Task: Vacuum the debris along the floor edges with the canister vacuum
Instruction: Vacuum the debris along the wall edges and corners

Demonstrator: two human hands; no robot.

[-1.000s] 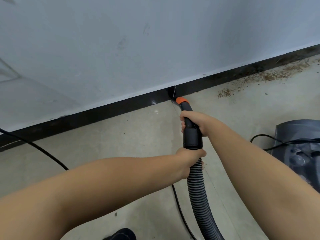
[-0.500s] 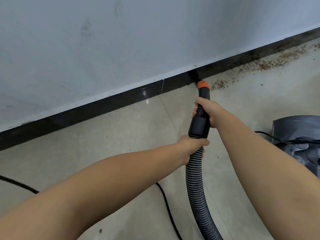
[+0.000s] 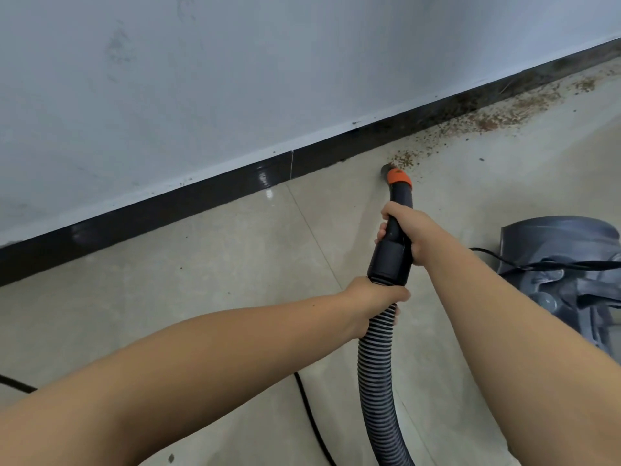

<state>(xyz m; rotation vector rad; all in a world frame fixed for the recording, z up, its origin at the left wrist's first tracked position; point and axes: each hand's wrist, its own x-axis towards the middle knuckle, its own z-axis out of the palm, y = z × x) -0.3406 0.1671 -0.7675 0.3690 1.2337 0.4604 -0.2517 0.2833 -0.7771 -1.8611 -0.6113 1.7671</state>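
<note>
The vacuum nozzle, orange-collared, touches the floor at the near end of a brown debris trail running along the black baseboard. My right hand grips the black wand behind the nozzle; my left hand grips the ribbed hose below it. The grey canister sits well away from the baseboard. Sweeping too fast could scatter crumbs; the hose may tug the canister.
</note>
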